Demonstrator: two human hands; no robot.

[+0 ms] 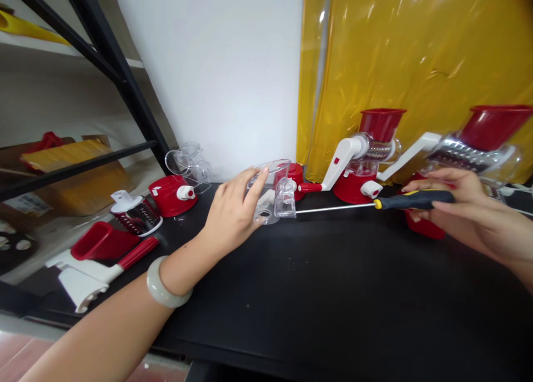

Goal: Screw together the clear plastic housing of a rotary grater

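My left hand (pixel 233 212) grips a clear plastic grater housing (pixel 272 196) that stands on the black table (pixel 333 304). A pale bangle sits on that wrist. My right hand (pixel 453 204) is closed round the black and yellow handle of a screwdriver (pixel 412 200). Its long metal shaft runs left and its tip reaches into the clear housing. A red base part (pixel 296 176) lies just behind the housing.
Two assembled red and white rotary graters (pixel 366 154) (pixel 478 143) stand at the back right before a yellow curtain. At the left lie a red base (pixel 170 195), a clear housing (pixel 189 161), a metal drum (pixel 135 214) and a red hopper with white handle (pixel 100 254). A black shelf frame rises at left.
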